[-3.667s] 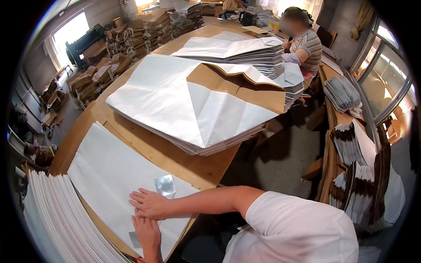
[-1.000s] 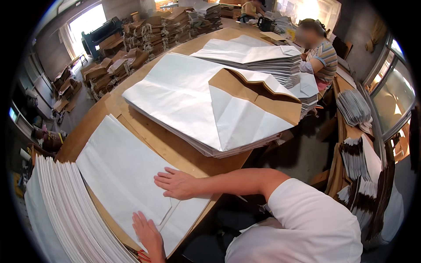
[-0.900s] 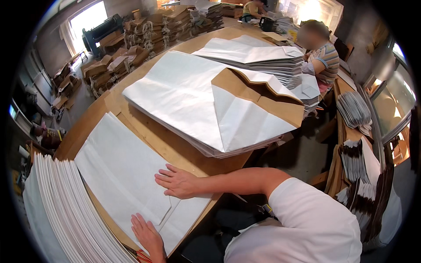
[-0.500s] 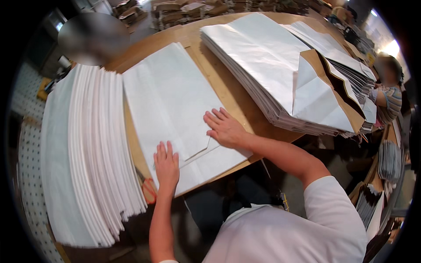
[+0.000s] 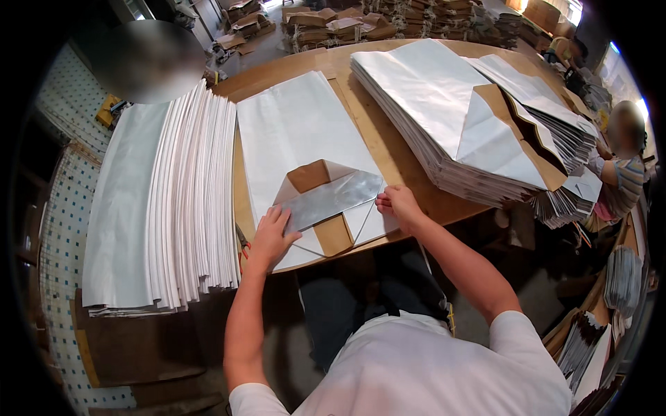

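Observation:
A white paper bag [image 5: 305,128] lies flat before me, its near end spread into a folded diamond shape with brown inner paper [image 5: 333,234] showing. Across this end runs a shiny grey strip [image 5: 333,201]; whether it is a separate plate I cannot tell. My left hand [image 5: 272,238] rests open, fingers outstretched, on the left corner of the fold. At the right corner, my right hand [image 5: 399,206] has its fingers curled together against the bag's edge. What they pinch, if anything, is hidden.
A row of white paper bags [image 5: 187,201] overhangs the table [image 5: 371,132] on the left. To the right stands a tall stack of white bags [image 5: 423,104], an opened brown-lined one [image 5: 510,135] on top. A person [image 5: 619,163] is at the far right. Orange-handled pliers [image 5: 243,243] lie nearby.
The bag's near end, flat under both palms before, is now opened out, showing brown paper and the grey strip. My right hand has moved right and curled its fingers.

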A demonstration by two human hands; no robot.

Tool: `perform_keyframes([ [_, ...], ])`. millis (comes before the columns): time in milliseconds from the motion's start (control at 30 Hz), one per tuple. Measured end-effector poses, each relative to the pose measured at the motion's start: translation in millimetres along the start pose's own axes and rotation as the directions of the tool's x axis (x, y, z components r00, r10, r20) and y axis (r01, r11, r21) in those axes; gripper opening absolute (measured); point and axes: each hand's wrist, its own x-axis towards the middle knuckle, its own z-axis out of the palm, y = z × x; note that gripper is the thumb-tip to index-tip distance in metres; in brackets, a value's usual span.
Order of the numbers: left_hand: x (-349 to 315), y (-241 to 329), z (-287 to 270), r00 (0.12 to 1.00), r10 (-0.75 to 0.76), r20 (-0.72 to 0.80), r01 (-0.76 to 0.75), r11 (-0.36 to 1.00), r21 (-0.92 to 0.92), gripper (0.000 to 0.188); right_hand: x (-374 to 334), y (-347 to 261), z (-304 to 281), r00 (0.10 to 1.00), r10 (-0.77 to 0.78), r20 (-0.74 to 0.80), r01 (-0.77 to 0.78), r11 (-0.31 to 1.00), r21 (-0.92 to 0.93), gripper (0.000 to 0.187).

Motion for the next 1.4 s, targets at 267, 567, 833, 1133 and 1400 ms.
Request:
perform_keyframes([
  [267,-20.0,45.2,-110.7,0.958,-0.17,-0.23,0.188,0.98,0.061,0.023,32.5,-11.7,18.1,0.989,0.131,0.074,-0.143,0.973,0.18,0.033],
  [567,-124.4,36.0,-334.9,0.646,-0.086,-0.758,0.492,0.807,0.328,0.039,84.6,-40.6,63.5,0.969,-0.217,-0.12,0.197,0.967,-0.16,0.035],
  [833,-111.8,9.0,-299.0,0.656,-0.538,-0.529,0.754,0.43,0.497,0.045,68.3,-256.7,104.7,0.592,-0.795,0.131,0.657,0.383,-0.649,0.026],
  [1133,-113.0,69.0,-260.8,0.766,-0.271,-0.582,0.445,0.878,0.177,0.036,-5.6,-424.9,-232.7,0.716,-0.694,-0.075,0.53,0.611,-0.588,0.029],
  [1400,-24.7,87.1,-120.7,0.931,-0.251,-0.263,0.144,0.918,-0.369,0.03,10.3,-341.1,-489.3,0.629,-0.771,0.096,-0.175,-0.26,-0.95,0.039],
])
